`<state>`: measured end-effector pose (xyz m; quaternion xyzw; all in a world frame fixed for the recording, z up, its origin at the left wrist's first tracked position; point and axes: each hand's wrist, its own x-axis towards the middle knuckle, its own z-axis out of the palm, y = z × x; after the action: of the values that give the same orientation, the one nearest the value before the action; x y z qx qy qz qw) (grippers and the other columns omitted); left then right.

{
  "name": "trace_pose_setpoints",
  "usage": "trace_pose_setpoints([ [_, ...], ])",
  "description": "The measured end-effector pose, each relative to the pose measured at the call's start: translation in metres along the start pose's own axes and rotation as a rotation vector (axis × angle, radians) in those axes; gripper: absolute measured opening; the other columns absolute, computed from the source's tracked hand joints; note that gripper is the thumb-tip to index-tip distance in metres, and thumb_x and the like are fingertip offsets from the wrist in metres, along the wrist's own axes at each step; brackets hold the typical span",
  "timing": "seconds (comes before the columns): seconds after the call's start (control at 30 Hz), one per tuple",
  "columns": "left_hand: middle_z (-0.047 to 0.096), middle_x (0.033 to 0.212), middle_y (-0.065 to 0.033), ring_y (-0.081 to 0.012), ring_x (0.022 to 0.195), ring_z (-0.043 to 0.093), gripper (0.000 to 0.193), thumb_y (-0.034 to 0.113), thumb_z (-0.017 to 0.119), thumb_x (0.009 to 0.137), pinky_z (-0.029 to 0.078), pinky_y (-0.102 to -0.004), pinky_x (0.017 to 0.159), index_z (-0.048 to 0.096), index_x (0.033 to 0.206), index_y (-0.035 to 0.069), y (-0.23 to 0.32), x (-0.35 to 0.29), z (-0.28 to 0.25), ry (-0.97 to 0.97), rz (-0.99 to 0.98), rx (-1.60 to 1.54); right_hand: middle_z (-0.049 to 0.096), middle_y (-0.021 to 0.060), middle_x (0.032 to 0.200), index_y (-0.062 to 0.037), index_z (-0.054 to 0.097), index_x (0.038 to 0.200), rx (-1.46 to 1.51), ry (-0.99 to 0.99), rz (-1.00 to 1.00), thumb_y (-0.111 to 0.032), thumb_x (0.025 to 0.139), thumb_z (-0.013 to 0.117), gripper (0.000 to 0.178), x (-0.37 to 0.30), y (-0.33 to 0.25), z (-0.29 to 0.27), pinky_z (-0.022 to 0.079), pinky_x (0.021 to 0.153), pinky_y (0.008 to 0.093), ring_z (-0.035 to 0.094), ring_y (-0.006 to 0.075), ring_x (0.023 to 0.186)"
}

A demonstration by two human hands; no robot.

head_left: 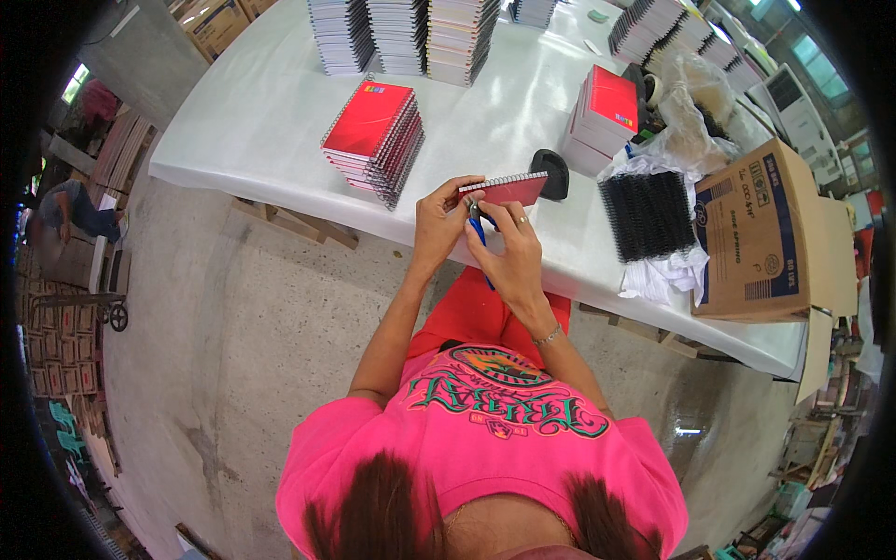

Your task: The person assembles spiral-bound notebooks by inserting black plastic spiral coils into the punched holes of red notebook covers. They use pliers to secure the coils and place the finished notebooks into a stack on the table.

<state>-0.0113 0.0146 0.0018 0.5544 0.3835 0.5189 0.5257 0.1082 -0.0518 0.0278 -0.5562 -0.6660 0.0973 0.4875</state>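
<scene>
Near the front edge of the white table, my left hand (pixel 441 220) is closed on the left end of a red spiral notebook (pixel 519 190), whose wire coil runs along its upper edge. My right hand (pixel 511 246) grips pliers (pixel 477 222) with blue handles. The jaws of the pliers are up against the coil's left end, between my fingers; the exact contact is hidden. Just right of the notebook lies a black rounded object (pixel 551 175). A stack of red spiral notebooks (pixel 371 126) stands to the left of my hands.
Tall stacks of spiral-bound notebooks (pixel 399 37) stand at the back of the table (pixel 252 121). On the right are red-covered books (pixel 597 117), a bundle of black spiral coils (pixel 646 217), crumpled plastic (pixel 695 89) and an open cardboard box (pixel 761 238). Another person (pixel 79 207) is far left.
</scene>
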Motion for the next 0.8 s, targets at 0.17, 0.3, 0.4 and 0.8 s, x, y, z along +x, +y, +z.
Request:
trace_pose_setpoints([
  [0.17,0.071,0.1,-0.009,-0.0111,0.095,0.066,0.027,-0.003,0.054,0.095,0.053,-0.0226,0.08,0.066,0.119,-0.001,0.001,-0.001,0.001,0.004,0.006,0.012,0.058,0.0137,0.094,-0.0038,0.063,0.108,-0.013,-0.004,-0.003,-0.015,0.081,0.072,0.031,0.001,0.002,0.001,0.05,0.074,0.0418,0.062,0.0337,0.085],
  [0.3,0.072,0.099,-0.0089,-0.0102,0.093,0.066,0.026,-0.001,0.054,0.096,0.053,-0.0228,0.079,0.066,0.119,-0.001,0.002,-0.004,0.002,0.024,0.023,0.033,0.059,0.0137,0.094,-0.0035,0.063,0.107,-0.023,-0.007,-0.005,-0.014,0.081,0.072,0.029,0.0,0.001,0.001,0.05,0.073,0.0418,0.062,0.0338,0.085],
  [0.4,0.074,0.095,-0.0123,-0.0108,0.089,0.069,0.029,-0.003,0.053,0.093,0.054,-0.0235,0.073,0.067,0.118,0.0,0.006,-0.006,0.004,0.046,0.052,0.112,0.059,0.0136,0.094,-0.0032,0.064,0.106,-0.018,-0.006,-0.01,-0.014,0.082,0.072,0.028,-0.001,0.001,0.0,0.051,0.072,0.0415,0.063,0.0335,0.084],
  [0.8,0.074,0.097,-0.0143,-0.0135,0.093,0.07,0.025,-0.001,0.053,0.095,0.055,-0.0254,0.076,0.066,0.117,-0.001,0.008,-0.011,0.01,0.09,0.134,0.255,0.059,0.0138,0.091,-0.0008,0.063,0.107,0.077,-0.046,0.041,-0.013,0.084,0.07,0.027,-0.005,0.001,-0.005,0.052,0.07,0.0396,0.064,0.0313,0.081],
])
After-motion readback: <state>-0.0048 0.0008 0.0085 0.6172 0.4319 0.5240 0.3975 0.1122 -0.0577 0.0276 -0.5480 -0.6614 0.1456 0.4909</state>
